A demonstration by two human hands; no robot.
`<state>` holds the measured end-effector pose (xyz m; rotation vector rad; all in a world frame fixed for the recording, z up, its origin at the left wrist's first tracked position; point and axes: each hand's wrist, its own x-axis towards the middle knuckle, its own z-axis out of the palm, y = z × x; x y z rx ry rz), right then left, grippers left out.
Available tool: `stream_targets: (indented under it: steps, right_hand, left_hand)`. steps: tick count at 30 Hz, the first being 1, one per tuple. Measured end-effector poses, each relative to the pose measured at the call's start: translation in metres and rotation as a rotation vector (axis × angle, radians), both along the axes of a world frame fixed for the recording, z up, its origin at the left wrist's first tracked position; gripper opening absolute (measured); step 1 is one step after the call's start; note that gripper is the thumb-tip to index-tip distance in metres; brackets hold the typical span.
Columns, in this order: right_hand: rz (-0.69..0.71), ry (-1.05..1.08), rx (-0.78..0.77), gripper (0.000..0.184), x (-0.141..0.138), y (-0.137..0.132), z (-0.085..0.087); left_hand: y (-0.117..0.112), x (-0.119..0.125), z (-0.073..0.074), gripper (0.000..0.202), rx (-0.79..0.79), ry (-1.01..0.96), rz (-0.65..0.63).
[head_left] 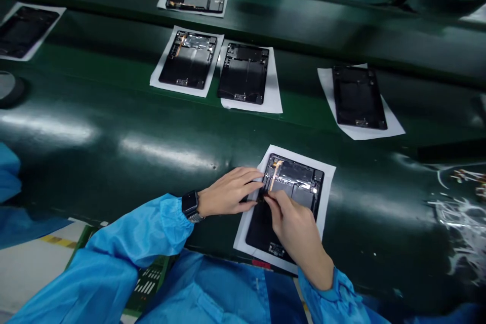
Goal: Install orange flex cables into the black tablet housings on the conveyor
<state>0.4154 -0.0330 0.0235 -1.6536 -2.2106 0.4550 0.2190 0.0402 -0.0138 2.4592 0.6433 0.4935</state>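
My left hand (228, 192) lies with its fingers over the left edge of an open tablet chassis (299, 174), thumb and fingers apart. My right hand (292, 223) comes in from below and pinches a small dark part (261, 196) at that same edge. An orange flex cable (275, 174) runs across the chassis just above my fingertips. The chassis lies on a white paper sheet (326, 177). Both hands hide its middle left area. A black watch (190, 204) sits on my left wrist.
Several more dark tablet chassis lie on white sheets along the green belt (114, 162), such as one (243, 73) straight ahead. Crumpled clear film (459, 223) lies at the right. A blue sleeve (7, 177) shows at the far left edge.
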Motion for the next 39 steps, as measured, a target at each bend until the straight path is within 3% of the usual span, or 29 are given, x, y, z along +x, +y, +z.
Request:
stream_targets:
  steps: [16, 22, 27, 36, 39]
  right_hand:
    - [0.058, 0.018, 0.068, 0.011, 0.002, -0.007, -0.006]
    - [-0.043, 0.136, 0.116, 0.013, 0.008, -0.017, -0.009]
    - [-0.021, 0.158, 0.141, 0.017, 0.003, -0.019, -0.013]
    - [0.109, -0.115, 0.026, 0.017, -0.014, 0.003, 0.0]
    - [0.142, -0.118, 0.018, 0.016, -0.009, 0.007, 0.006]
  left_hand:
    - [0.0, 0.0, -0.002, 0.038, -0.01, -0.033, 0.001]
    - [0.0, 0.0, -0.001, 0.038, -0.003, -0.024, -0.005]
    - [0.001, 0.001, 0.0, 0.038, -0.015, -0.032, -0.002]
    - [0.001, -0.002, -0.003, 0.037, -0.027, -0.043, 0.0]
    - [0.001, -0.003, -0.003, 0.038, -0.027, -0.063, 0.007]
